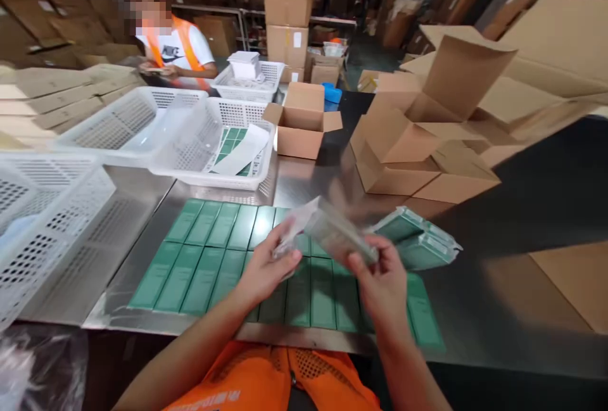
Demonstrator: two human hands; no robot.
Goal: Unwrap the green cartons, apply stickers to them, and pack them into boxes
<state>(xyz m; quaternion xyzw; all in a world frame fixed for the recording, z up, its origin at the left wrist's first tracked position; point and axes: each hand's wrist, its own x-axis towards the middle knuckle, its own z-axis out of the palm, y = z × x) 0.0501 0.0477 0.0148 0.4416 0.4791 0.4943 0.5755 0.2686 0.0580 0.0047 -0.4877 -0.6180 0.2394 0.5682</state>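
Between my two hands is a small box in a clear plastic bag [335, 228], smeared by motion and tilted down to the right. My left hand [273, 262] is closed on the loose plastic at the bag's left end. At the other end, the fingers of my right hand [380, 271] grip the box's lower right corner. Below them, green boxes [190, 275] lie flat in two rows on the metal table [137, 218], partly hidden by my hands and arms. Right of my right hand sit green boxes wrapped in clear plastic [422, 240].
White perforated baskets [209, 177] line the left and back; one holds green-printed sheets [232, 151]. An open carton [299, 139] stands behind the rows. More open cartons [427, 139] crowd the right. A co-worker in an orange vest [180, 50] stands at the back left.
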